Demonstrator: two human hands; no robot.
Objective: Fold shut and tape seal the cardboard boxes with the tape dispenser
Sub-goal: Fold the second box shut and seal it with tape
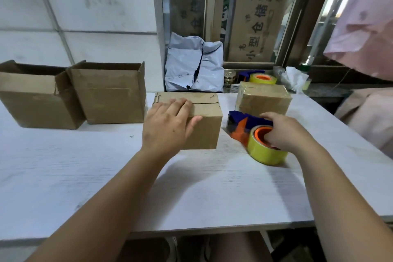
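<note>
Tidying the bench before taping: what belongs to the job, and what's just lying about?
Job: closed box under the left hand; tape dispenser, right hand gripping it; two open boxes; taped box.
Lying about: grey mailer bags; spare tape dispenser; crumpled white plastic.

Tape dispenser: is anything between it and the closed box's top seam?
Nothing visible. The tape dispenser, in the right hand, sits beside the closed box; only the left hand covers part of the seam.

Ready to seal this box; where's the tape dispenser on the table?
Head view, right of centre: the tape dispenser lies on the white table just right of the folded box, the right hand gripping it.
</note>
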